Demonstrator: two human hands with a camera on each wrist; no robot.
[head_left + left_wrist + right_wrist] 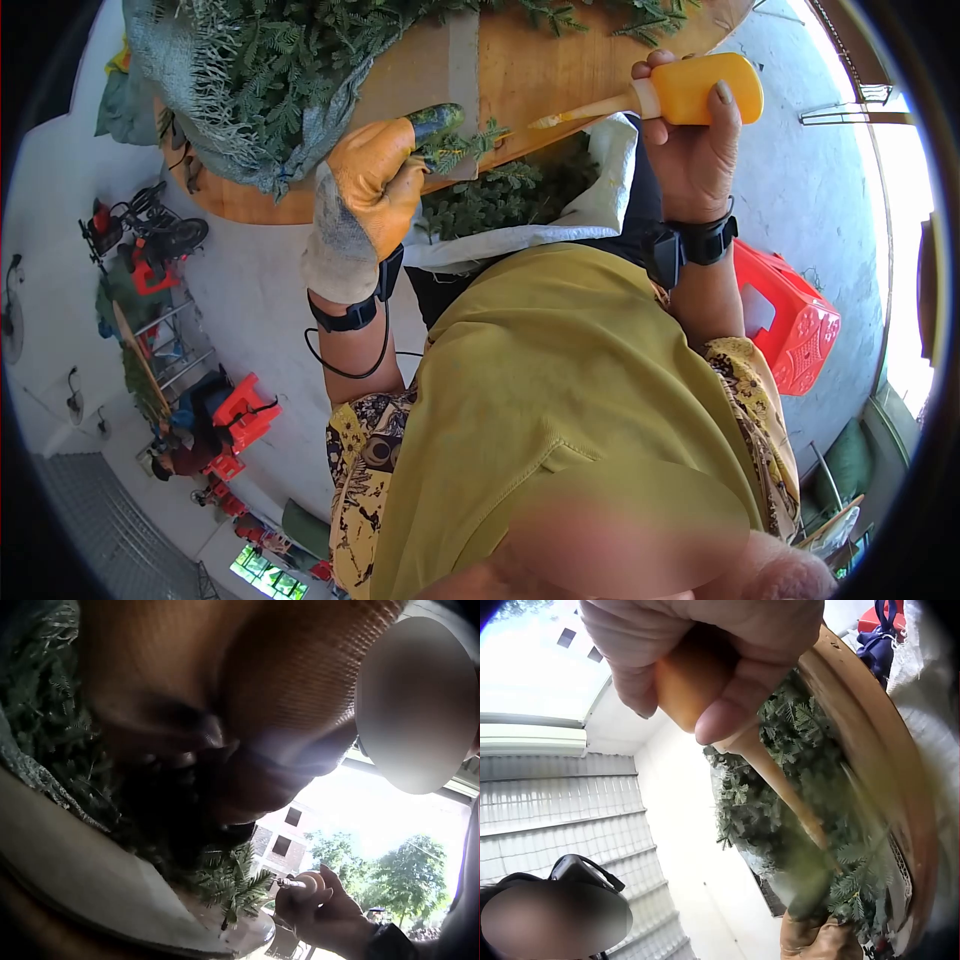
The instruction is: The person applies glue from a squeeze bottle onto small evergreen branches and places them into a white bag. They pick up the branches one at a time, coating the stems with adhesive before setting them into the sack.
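The left hand (372, 185), in an orange and grey work glove, grips a green fir sprig (462, 148) over the table edge; the glove's dark green fingertip points right. Bare, the right hand (697, 150) holds a yellow squeeze bottle (712, 88) on its side, its long nozzle (590, 110) pointing left at the sprig, with yellow matter at the tip. In the right wrist view the nozzle (780, 784) reaches down close to the sprig (859, 881). Dark and blurred, the glove (285, 682) fills much of the left wrist view.
A woven sack (185, 65) full of fir branches (300, 60) lies on the wooden table (545, 60). Below the edge, a white sack (612, 165) holds more greenery. A red stool (800, 325) stands at the right; another person (190, 455) sits far left.
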